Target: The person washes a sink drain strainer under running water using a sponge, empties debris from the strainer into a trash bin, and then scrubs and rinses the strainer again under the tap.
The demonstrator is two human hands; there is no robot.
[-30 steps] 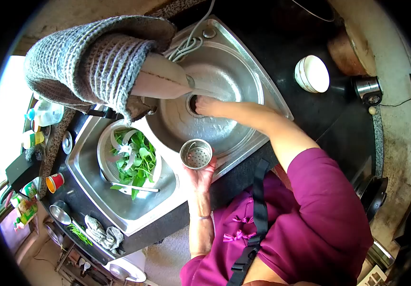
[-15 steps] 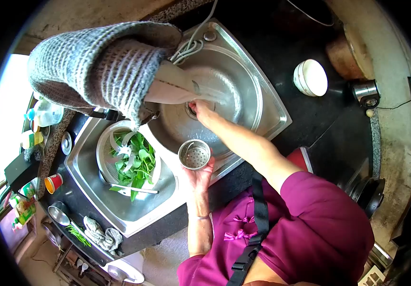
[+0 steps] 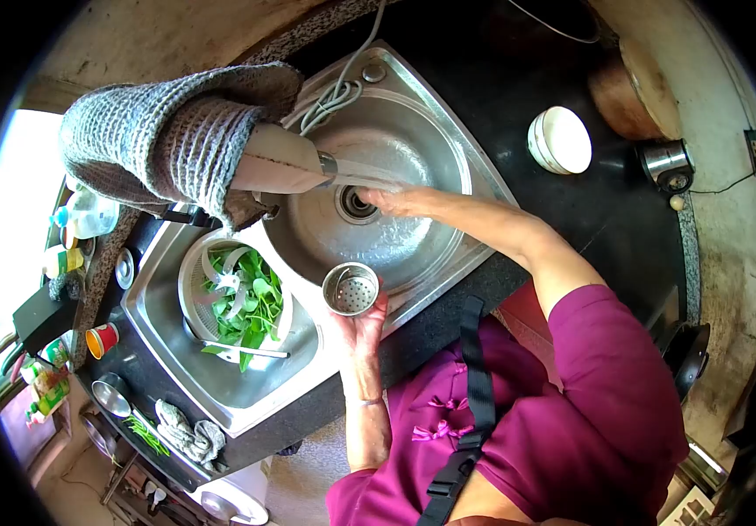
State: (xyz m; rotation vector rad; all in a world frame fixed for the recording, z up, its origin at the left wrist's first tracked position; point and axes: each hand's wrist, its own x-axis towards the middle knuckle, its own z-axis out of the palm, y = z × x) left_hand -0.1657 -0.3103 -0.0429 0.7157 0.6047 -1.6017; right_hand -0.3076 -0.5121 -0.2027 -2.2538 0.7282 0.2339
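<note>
My left hand point(image 3: 362, 331) holds a perforated metal sink strainer basket point(image 3: 351, 290) upright, its mouth facing up, over the sink's near rim. My right hand point(image 3: 395, 202) reaches into the round steel sink bowl point(image 3: 422, 149), fingers stretched out beside the drain hole point(image 3: 358, 206). Running water point(image 3: 365, 173) falls over that hand from a metal spout point(image 3: 329, 167). A pale sleeve point(image 3: 277, 160) and a grey knitted cloth point(image 3: 150, 140) cover the rest of the tap.
In the left basin point(image 3: 308, 368), leafy greens point(image 3: 259, 294) fill a white colander point(image 3: 192, 302). White bowls point(image 3: 562, 140) stand on the black counter to the right. Further left are an orange cup point(image 3: 102, 340), a small metal pot point(image 3: 111, 394) and a crumpled rag point(image 3: 189, 434).
My right hand has drawn back rightward from the drain, uncovering the hole, and its fingers now extend under the water. My left hand still holds the strainer basket nearly in place.
</note>
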